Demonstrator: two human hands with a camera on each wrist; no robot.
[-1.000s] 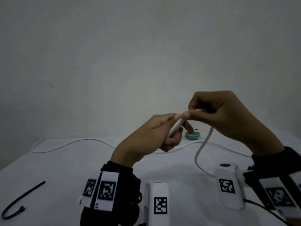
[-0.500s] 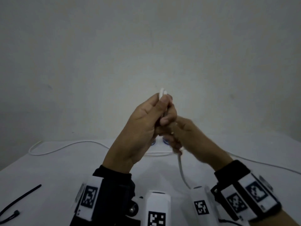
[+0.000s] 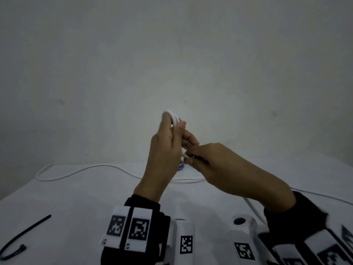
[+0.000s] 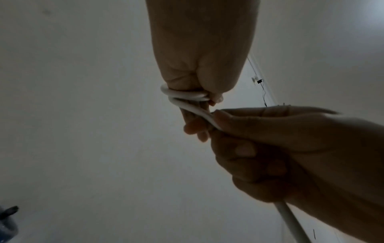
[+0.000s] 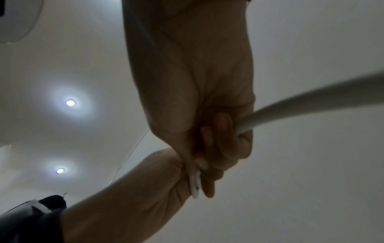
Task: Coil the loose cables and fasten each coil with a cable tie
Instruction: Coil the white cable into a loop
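Note:
My left hand (image 3: pixel 168 142) is raised above the table with a white cable (image 3: pixel 172 117) looped twice round its upright fingers; the thumb presses the turns. In the left wrist view the two turns (image 4: pixel 182 97) sit round the fingers. My right hand (image 3: pixel 210 159) is just right of it and lower, gripping the same cable (image 4: pixel 207 118) where it leaves the coil. The free length (image 5: pixel 311 105) runs back from the right fist down to the table (image 3: pixel 76 197). A black cable tie (image 3: pixel 21 236) lies on the table at the near left.
The rest of the white cable (image 3: pixel 86 168) trails across the far side of the table, from the left edge to the right. A small round blue-green object (image 3: pixel 181 166) sits behind my hands. A plain wall stands close behind the table.
My right hand carried the cable up over the left fingers and down again, so a further turn lies on the left hand. The left hand has tilted more upright.

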